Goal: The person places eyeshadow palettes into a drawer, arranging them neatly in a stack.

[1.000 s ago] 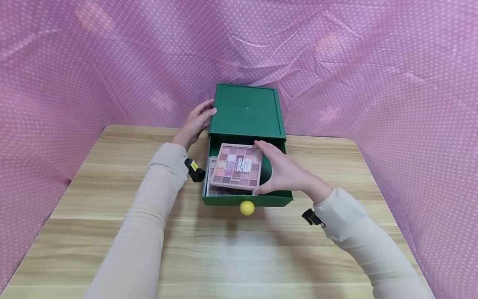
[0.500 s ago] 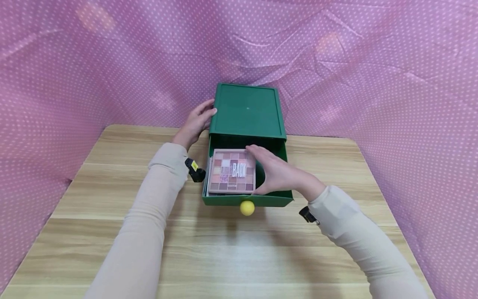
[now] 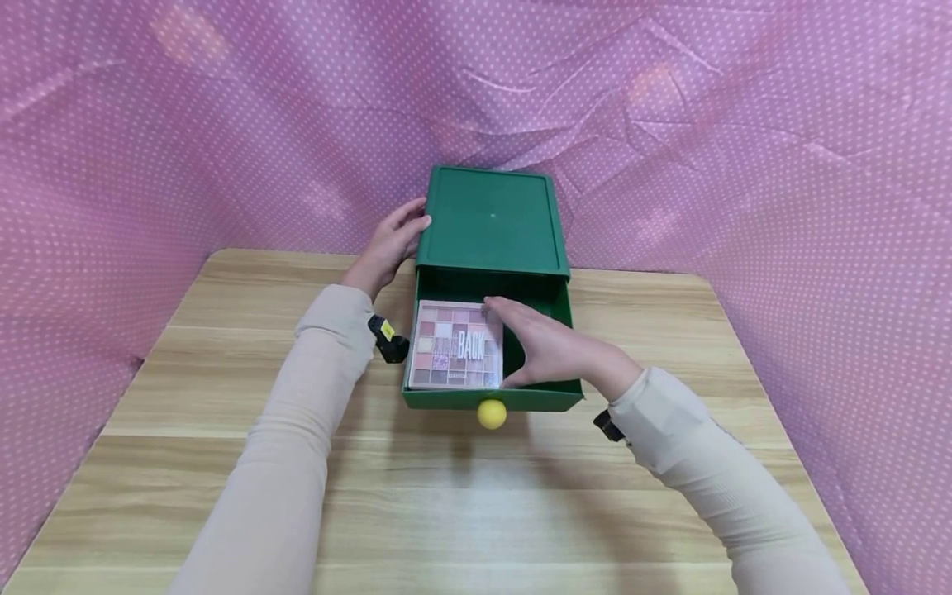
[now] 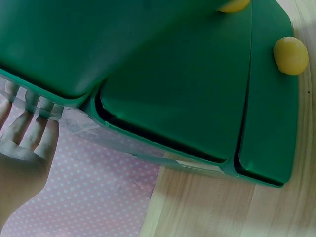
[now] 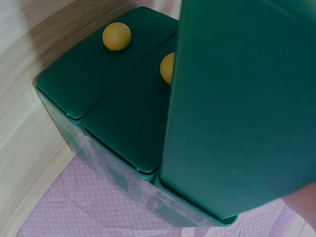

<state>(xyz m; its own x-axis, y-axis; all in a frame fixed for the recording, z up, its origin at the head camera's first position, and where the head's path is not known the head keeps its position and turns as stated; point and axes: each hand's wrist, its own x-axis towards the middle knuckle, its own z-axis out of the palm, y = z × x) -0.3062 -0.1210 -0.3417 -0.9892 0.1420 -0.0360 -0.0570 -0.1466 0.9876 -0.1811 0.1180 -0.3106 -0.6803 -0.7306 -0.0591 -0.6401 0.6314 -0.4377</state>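
A green drawer box (image 3: 492, 219) stands on the table, its top drawer (image 3: 535, 400) pulled out. Inside, at the drawer's left, lies a pinkish square eyeshadow palette (image 3: 446, 343) lettered "BACK". My right hand (image 3: 554, 347) spans the palette's right side, fingertips at the far edge and thumb at the near corner. In the right wrist view the pulled-out drawer hides nearly all of that hand. My left hand (image 3: 387, 248) rests against the box's left side. The left wrist view shows its fingers (image 4: 34, 131) fairly straight along the clear side wall.
A yellow knob (image 3: 492, 414) sticks out from the drawer front. Below it are closed lower drawers (image 5: 74, 79) with yellow knobs. The wooden table (image 3: 461, 512) spreads in front, and a pink dotted cloth (image 3: 297, 124) hangs behind and around.
My right hand has moved the palette left and down, from tilted to lying flat in the drawer's left side, over another palette seen beneath it before. My left hand has stayed put.
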